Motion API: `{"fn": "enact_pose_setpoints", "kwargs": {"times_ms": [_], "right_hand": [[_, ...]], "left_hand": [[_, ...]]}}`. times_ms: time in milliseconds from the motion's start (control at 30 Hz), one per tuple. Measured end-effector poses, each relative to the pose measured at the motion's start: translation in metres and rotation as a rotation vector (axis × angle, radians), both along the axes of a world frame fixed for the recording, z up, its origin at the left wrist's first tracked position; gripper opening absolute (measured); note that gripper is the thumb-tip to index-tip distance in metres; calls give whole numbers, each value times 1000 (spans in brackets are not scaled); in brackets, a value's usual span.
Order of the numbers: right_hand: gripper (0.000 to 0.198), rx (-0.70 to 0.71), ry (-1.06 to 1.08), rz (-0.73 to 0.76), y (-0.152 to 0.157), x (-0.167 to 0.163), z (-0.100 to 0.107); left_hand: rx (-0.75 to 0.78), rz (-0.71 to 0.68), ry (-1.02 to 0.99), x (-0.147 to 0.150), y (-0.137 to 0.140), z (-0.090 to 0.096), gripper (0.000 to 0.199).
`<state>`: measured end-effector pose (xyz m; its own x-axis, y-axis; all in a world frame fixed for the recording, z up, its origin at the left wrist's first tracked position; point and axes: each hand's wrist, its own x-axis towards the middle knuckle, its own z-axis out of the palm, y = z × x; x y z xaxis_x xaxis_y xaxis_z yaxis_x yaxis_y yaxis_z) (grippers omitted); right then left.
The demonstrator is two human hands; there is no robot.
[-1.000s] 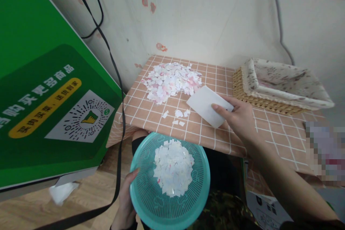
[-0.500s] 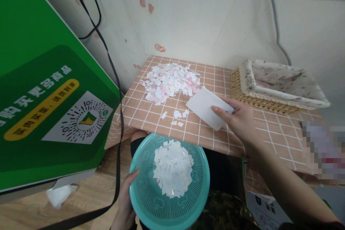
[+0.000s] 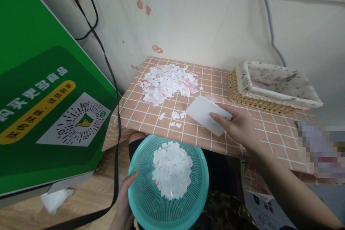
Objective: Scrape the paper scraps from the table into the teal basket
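My left hand (image 3: 126, 197) grips the left rim of a turquoise plastic basket (image 3: 137, 201), held below the table's front edge. Small white paper scraps (image 3: 172, 170) lie heaped inside it. In my right hand (image 3: 234, 122) is a flat white card (image 3: 206, 115), with my thumb on top and the other fingers partly hidden. It is tilted low over the table, beside a few loose paper bits (image 3: 176, 115). Further back on the table sits a larger pile of white and pinkish paper scraps (image 3: 168, 82).
A checked brown cloth covers the table (image 3: 145, 118). At the right stands a cloth-lined wicker basket (image 3: 275, 86) against the wall. A green sign board (image 3: 54, 54) and a black strap (image 3: 117, 143) are on the left. A blurred object (image 3: 318, 147) lies far right.
My right hand has tipped the white card flatter and lower, turning it slightly. Some pinkish scraps now show behind the card. My left hand still holds the turquoise basket; the view has shifted slightly.
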<state>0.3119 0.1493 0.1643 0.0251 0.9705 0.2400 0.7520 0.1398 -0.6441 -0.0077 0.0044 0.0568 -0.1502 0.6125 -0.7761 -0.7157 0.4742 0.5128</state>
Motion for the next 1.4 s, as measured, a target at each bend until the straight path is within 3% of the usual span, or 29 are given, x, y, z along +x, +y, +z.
{"fn": "enact_pose_setpoints", "kwargs": {"times_ms": [267, 767, 1133, 1400], "right_hand": [[34, 22, 2, -9, 0, 1, -1], [38, -107, 136, -60, 5, 3, 2], [42, -63, 227, -54, 13, 7, -8], [40, -70, 204, 38, 22, -5, -10]], "left_hand": [[-27, 28, 49, 1, 0, 1, 16], [-31, -4, -4, 3, 1, 3, 15], [-69, 15, 45, 4, 1, 6, 16], [-32, -7, 39, 5, 2, 7, 15]]}}
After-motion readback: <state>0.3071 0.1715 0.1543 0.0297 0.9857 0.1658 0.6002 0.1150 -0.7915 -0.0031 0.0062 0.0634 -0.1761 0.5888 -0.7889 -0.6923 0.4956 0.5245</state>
